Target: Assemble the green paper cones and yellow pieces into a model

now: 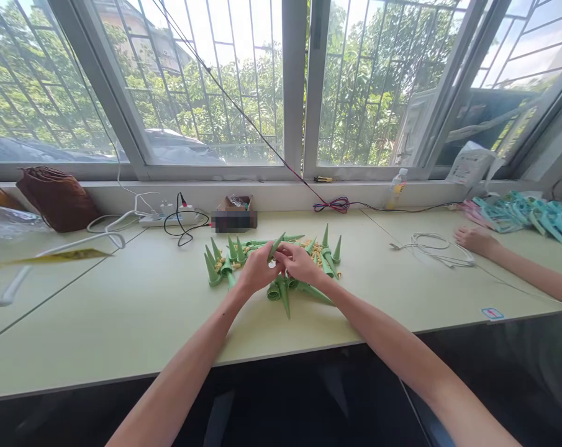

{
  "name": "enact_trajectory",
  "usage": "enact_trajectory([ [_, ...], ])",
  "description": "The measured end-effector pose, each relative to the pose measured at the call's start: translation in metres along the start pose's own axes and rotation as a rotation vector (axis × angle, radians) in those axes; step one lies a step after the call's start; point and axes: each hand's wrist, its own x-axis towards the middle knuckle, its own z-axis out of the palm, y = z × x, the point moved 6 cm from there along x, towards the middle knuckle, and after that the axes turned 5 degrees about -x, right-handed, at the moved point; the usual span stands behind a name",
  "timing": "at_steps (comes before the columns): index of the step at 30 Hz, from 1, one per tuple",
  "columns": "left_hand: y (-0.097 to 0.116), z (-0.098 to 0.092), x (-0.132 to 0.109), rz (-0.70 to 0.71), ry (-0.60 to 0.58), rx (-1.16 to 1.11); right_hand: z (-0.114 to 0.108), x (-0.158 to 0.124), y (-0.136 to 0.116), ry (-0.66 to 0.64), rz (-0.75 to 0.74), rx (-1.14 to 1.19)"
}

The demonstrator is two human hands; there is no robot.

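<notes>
Workshop-like room, long worktable (145, 298) beside barred windows (243, 93), loose green cones (212, 273), power strip (181, 216); co-worker's hand (475, 241) alongside

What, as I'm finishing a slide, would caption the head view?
Left hand and right hand meet at a green cone amid more cones and yellow pieces on a table.

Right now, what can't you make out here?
Head view:
Held green cone: lower end behind the left hand.
Anything in the right hand: hidden by the hand.
Small box: front pixelated.
Co-worker's arm: cut off by right edge.
Yellowish pieces: too small for detail.
</notes>
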Motion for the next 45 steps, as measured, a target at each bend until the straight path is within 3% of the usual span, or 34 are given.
enact_trajectory([
  [45, 0.0011, 0.0012, 0.0003, 0.005, -0.032, 0.057, 0.0008, -0.0009, 0.0059, -0.022, 0.055, -0.034],
])
